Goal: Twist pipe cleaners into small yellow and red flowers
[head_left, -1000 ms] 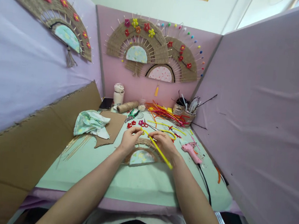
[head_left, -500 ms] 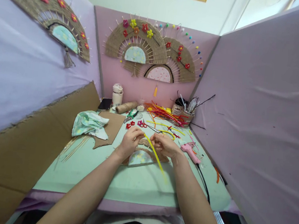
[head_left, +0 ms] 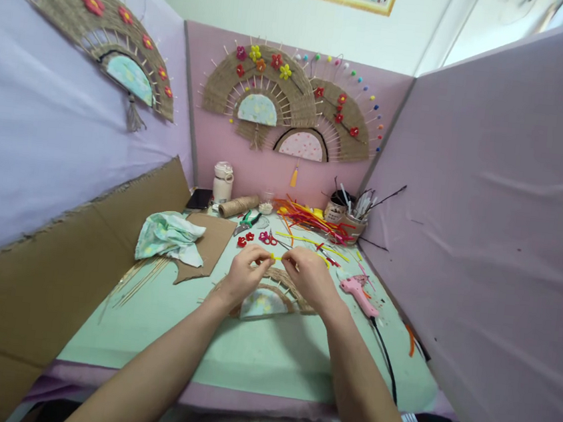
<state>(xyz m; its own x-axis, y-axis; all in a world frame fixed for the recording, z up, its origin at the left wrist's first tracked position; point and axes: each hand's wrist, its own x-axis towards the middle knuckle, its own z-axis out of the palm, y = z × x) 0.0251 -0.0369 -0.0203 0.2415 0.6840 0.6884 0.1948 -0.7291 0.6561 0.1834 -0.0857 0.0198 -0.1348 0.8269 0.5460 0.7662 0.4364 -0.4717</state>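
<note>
My left hand (head_left: 243,272) and my right hand (head_left: 308,275) are held close together above the green table, fingers pinched. Between their fingertips shows a short piece of a yellow pipe cleaner (head_left: 276,257); the rest of it is hidden behind my right hand. Just under the hands lies a small woven jute fan (head_left: 262,301) with a pale floral half-circle at its middle.
A pink glue gun (head_left: 359,294) with a black cord lies right of my right hand. Red scissors (head_left: 268,238), loose pipe cleaners (head_left: 311,219) and tool cups (head_left: 346,214) are behind. Floral cloth (head_left: 168,235), cardboard (head_left: 207,243) and skewers (head_left: 141,278) lie left. Finished fans (head_left: 268,95) hang on the panels.
The long yellow pipe cleaner that slanted down toward me across my right hand is no longer stretched out; only a short bit shows between the fingertips. Both hands stay over the fan.
</note>
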